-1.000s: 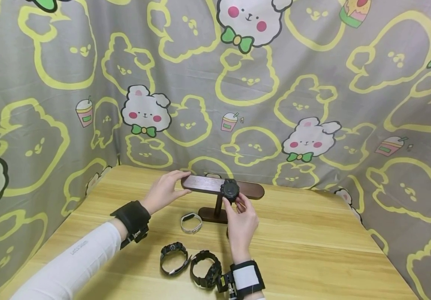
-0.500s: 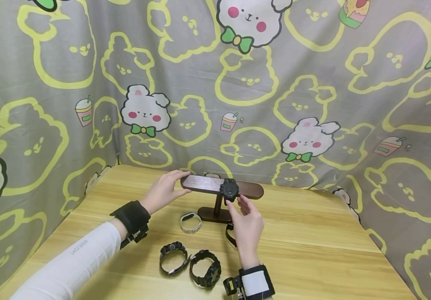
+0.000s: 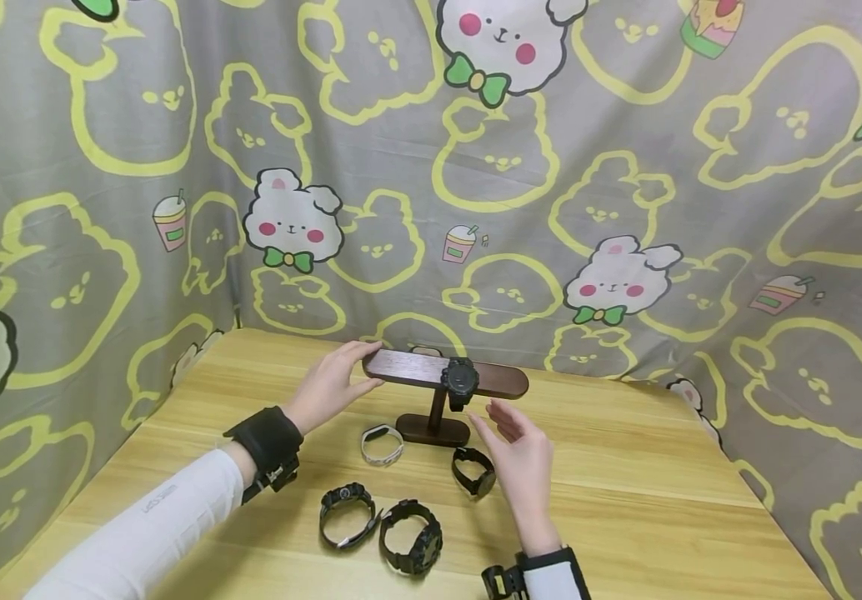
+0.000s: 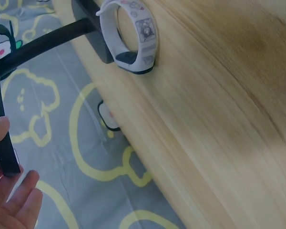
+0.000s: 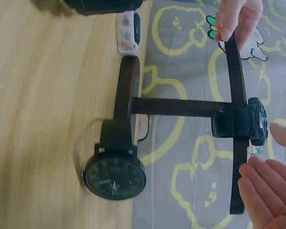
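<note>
A dark wooden watch stand [image 3: 408, 367] with a crossbar on a single post stands at the back of the table. My left hand [image 3: 326, 387] holds its left end, thumb on one face and fingers on the other, as the left wrist view also shows. A chunky black digital watch [image 3: 462, 379] is strapped round the crossbar, just right of the post. Below and to the right of it, my right hand [image 3: 519, 450] is apart from the watch, holding nothing. In the right wrist view its extended fingers [image 5: 260, 188] lie beside the bar.
On the wooden table [image 3: 626, 483], a white patterned wristband [image 4: 145, 36] stands left of the stand's base. A round-dial black watch [image 5: 115, 176] lies in front of the base. Nearer are two more black watches, one left [image 3: 346, 495] and one right [image 3: 427, 547]. A cartoon-print curtain [image 3: 506, 275] hangs behind.
My right hand has let go of the black digital watch and drawn back down and to the right, uncovering the round-dial watch. The left hand keeps its place on the stand.
</note>
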{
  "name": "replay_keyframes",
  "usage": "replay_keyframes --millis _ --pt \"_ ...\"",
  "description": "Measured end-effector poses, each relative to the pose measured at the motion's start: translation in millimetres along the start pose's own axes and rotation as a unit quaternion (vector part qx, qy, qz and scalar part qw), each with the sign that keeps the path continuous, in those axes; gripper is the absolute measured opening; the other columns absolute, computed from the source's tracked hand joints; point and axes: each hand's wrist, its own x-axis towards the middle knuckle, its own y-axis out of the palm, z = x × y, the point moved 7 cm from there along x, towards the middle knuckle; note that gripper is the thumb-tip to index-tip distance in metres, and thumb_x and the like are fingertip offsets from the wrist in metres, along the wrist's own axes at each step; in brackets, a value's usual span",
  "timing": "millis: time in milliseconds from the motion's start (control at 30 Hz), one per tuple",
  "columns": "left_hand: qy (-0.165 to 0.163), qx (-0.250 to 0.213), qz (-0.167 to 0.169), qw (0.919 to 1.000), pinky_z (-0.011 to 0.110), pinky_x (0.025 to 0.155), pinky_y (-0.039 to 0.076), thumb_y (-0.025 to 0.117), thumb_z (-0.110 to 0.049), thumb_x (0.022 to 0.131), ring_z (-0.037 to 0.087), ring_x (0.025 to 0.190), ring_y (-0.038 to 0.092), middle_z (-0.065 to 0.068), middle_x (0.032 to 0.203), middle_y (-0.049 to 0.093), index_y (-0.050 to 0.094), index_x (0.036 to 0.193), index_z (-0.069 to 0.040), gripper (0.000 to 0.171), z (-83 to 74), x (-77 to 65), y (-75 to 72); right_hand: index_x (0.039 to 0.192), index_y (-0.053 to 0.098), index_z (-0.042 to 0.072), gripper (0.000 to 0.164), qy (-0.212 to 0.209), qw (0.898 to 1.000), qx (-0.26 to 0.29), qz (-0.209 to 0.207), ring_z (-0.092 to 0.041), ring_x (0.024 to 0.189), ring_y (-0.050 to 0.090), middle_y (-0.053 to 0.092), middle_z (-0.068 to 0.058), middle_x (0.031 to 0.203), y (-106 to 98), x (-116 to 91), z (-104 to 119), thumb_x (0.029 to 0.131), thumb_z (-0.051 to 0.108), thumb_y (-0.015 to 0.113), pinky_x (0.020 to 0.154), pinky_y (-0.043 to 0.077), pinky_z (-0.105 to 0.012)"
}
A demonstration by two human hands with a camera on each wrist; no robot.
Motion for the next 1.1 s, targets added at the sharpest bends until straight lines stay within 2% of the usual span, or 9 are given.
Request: replay_keyframes --millis 267,500,700,867,1100 --pt "-0.010 -0.021 0.010 0.9997 0.053 0.111 0.050 0.079 -0.021 0.091 0.040 0.133 0.059 0.022 0.145 0.059 0.053 0.147 -0.002 0.064 -2.1 -7.8 0.6 0.115 0.075 -0.001 0.035 -0.015 0.998 -0.022 0.050 -0.037 0.104 0.077 0.078 -0.020 0.112 -6 -3 -3 0.083 0.011 0.085 0.093 0.062 -0.043" --pt "-0.020 -0.024 0.009 0.9995 0.054 0.112 0.050 0.078 -0.023 0.092 0.040 0.134 0.058 0.021 0.149 0.056 0.049 0.150 -0.002 0.068 0.2 -17.4 0.8 0.115 0.075 0.000 0.035 -0.040 0.995 -0.041 0.076 -0.037 0.105 0.076 0.078 -0.019 0.113 -10 -5 -5 0.083 0.009 0.084 0.094 0.061 -0.044" --pt "-0.017 -0.034 -0.002 0.9993 0.054 0.113 0.048 0.078 -0.024 0.092 0.040 0.136 0.057 0.022 0.151 0.055 0.049 0.150 -0.002 0.069 3.3 -27.6 0.2 0.113 0.076 0.001 0.034 -0.063 0.992 -0.060 0.089 -0.035 0.103 0.077 0.079 -0.016 0.110 -13 -7 -5 0.082 0.008 0.085 0.093 0.061 -0.044" --pt "-0.017 -0.042 -0.010 0.9989 0.056 0.110 0.050 0.080 -0.022 0.089 0.041 0.132 0.060 0.024 0.148 0.057 0.048 0.150 0.000 0.071 3.6 -37.7 -1.4 0.111 0.076 0.001 0.031 -0.087 0.988 -0.074 0.100 -0.035 0.102 0.077 0.080 -0.015 0.108 -17 -8 -3 0.081 0.006 0.084 0.093 0.061 -0.044" --pt "-0.033 -0.067 0.005 0.9972 0.055 0.104 0.055 0.080 -0.021 0.089 0.035 0.118 0.068 0.021 0.137 0.066 0.052 0.147 -0.001 0.067 3.0 -58.5 0.0 0.110 0.077 0.003 0.028 -0.095 0.984 -0.088 0.125 -0.035 0.103 0.077 0.080 -0.014 0.107 -20 -10 -3 0.083 0.008 0.083 0.093 0.061 -0.046"
